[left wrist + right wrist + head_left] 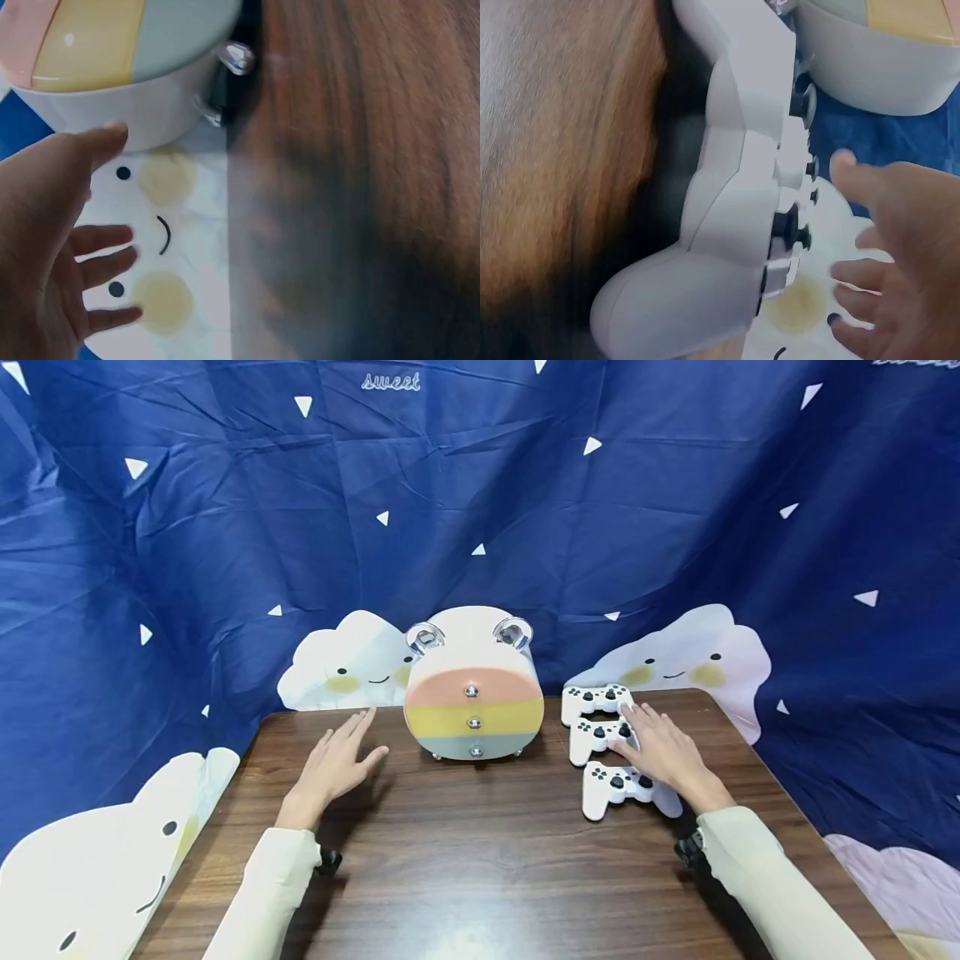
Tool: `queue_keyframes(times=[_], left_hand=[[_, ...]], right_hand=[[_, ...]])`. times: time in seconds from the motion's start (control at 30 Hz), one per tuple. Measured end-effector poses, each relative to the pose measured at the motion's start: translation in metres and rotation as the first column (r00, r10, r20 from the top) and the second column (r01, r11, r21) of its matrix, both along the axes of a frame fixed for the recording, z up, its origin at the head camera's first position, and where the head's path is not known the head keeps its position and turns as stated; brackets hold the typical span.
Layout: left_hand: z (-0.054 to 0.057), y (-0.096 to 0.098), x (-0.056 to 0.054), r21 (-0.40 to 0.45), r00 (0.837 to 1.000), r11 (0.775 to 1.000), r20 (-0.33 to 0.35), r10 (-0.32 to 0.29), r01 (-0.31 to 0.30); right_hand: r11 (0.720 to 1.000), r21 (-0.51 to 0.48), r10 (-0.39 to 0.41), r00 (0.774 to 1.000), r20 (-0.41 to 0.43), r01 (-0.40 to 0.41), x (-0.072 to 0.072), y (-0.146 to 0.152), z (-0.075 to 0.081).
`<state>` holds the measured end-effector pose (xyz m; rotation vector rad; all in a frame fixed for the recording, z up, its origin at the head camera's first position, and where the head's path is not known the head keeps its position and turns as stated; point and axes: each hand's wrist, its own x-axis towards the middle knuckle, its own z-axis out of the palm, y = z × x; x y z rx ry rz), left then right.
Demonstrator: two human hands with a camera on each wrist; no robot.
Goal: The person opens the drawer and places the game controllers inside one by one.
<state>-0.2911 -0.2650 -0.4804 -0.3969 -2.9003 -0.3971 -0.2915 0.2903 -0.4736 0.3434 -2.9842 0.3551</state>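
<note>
Three white game controllers with black thumbsticks sit in a column at the right of the table: a back controller (576,702), a middle controller (582,743) and a front controller (597,793). Over their right side hovers my right hand (667,752), fingers extended and holding nothing; it hides part of them. In the right wrist view the front controller (735,187) looms large beside the hand (892,247). A small rounded drawer box (474,714) with pink, yellow and grey-green fronts stands at the back middle. To its left, my left hand (330,768) is spread above the table, with nothing in it.
The brown wooden table (465,860) carries these things. Behind it hangs a blue curtain (480,485) printed with white triangles and smiling clouds. Two shiny ring-shaped ears (425,637) stick up from the drawer box, and each drawer front has a silver knob (474,723).
</note>
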Motion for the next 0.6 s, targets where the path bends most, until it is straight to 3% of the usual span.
queue_keyframes(times=[0.13,0.23,0.4,0.5,0.6], left_hand=[[0.009,0.005,0.0,0.049,0.994,0.998,-0.108,-0.028,0.033],[0.017,0.011,0.0,0.109,0.981,0.992,-0.189,-0.04,0.062],[0.034,0.024,0.0,0.211,0.943,0.969,-0.329,-0.056,0.131],[0.047,0.034,-0.003,0.267,0.925,0.948,-0.375,-0.061,0.171],[0.062,0.043,-0.006,0.339,0.921,0.919,-0.385,-0.06,0.201]], right_hand=[[0.996,-0.06,-0.073,0.992,-0.103,0.067,0.003,-0.011,0.011],[0.992,-0.11,-0.084,0.984,-0.157,0.067,0.004,-0.027,0.023],[0.989,-0.147,-0.025,0.972,-0.235,-0.011,0.009,-0.062,0.041],[0.984,-0.164,0.018,0.962,-0.273,-0.065,0.012,-0.085,0.052],[0.977,-0.184,0.05,0.949,-0.31,-0.112,0.013,-0.108,0.064]])
